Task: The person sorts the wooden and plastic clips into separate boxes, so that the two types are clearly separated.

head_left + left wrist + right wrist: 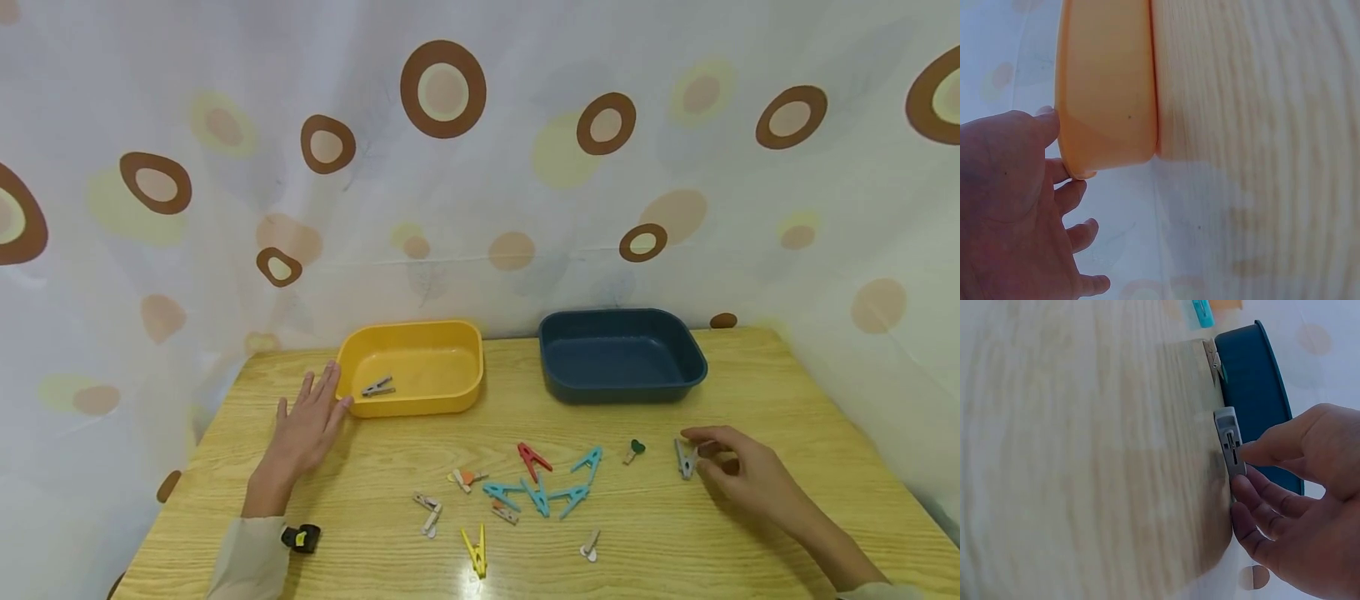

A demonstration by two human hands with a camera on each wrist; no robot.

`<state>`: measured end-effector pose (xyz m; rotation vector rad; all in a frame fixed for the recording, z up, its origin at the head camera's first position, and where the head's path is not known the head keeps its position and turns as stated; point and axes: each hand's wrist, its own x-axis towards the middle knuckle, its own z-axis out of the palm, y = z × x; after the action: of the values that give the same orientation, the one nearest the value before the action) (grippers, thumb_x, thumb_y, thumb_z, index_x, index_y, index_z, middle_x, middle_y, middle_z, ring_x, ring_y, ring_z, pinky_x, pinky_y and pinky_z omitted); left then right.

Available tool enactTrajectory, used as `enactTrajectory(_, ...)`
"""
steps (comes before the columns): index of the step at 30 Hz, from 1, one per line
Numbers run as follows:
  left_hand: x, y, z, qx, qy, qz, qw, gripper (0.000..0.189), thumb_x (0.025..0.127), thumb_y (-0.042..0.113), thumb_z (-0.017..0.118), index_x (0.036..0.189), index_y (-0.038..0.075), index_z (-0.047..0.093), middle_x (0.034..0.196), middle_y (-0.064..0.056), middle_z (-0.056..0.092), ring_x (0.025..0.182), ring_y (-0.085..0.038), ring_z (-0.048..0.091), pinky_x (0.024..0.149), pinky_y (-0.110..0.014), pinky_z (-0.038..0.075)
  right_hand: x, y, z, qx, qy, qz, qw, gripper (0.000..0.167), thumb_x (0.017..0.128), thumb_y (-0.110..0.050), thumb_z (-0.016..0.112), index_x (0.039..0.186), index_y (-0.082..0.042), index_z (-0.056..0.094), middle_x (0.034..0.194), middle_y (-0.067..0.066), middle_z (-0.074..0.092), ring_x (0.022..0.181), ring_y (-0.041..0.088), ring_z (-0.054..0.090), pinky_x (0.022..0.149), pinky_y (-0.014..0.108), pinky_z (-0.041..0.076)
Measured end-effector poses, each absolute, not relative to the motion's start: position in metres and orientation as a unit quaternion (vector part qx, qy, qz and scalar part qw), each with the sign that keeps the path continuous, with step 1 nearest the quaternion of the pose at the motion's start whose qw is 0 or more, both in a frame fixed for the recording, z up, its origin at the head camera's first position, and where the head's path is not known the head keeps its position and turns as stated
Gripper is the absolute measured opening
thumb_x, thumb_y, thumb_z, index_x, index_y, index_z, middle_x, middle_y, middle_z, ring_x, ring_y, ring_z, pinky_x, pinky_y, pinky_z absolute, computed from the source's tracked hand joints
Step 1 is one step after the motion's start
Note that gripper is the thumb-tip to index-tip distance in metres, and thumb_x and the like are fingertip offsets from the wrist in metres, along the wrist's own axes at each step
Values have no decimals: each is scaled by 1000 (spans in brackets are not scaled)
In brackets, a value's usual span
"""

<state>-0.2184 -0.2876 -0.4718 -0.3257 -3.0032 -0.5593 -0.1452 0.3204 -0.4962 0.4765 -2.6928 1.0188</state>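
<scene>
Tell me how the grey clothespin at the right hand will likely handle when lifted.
The grey clothespin is probably light, being small and slim. Its arms look stiff, though the spring visible in the right wrist view suggests they may pivot if squeezed. Its splayed V shape makes rolling unlikely.

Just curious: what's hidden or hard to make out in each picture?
Head: any print on the black wrist device, too small.
Left wrist: inside of the yellow tray, hidden by its wall.
Right wrist: inside of the navy tray, hidden by its wall; far side of the gray clothespin, behind its near side; turquoise clothespin, cut by the top edge.
</scene>
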Motion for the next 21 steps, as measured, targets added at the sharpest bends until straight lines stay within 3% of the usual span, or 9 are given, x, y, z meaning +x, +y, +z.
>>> enactTrajectory(7, -219, -288, -472, -105, -977, -183, 33, 69, 113, 48, 27, 165, 5, 12, 171, -13, 10, 154, -47, 8, 108, -82, 6, -150, 319, -498, 174, -919, 334, 119, 43, 80, 13, 78, 120, -3, 71, 106, 12, 73, 87, 4, 64, 63, 24, 56)
enactTrajectory(13, -217, -288, -472, -103, -977, -181, 34, 69, 113, 48, 27, 165, 5, 13, 171, -15, 12, 154, -47, 9, 108, -83, 6, -155, 318, -499, 227, -910, 329, 110, 40, 81, 14, 74, 116, -4, 73, 107, 5, 69, 86, 6, 61, 67, 25, 54)
enactTrajectory(21, -216, -287, -470, -107, -976, -184, 36, 68, 113, 47, 28, 165, 6, 12, 171, -15, 12, 154, -46, 8, 108, -82, 5, -157, 319, -502, 242, -902, 343, 101, 37, 81, 17, 75, 112, -3, 73, 100, 3, 67, 78, 3, 54, 61, 22, 50)
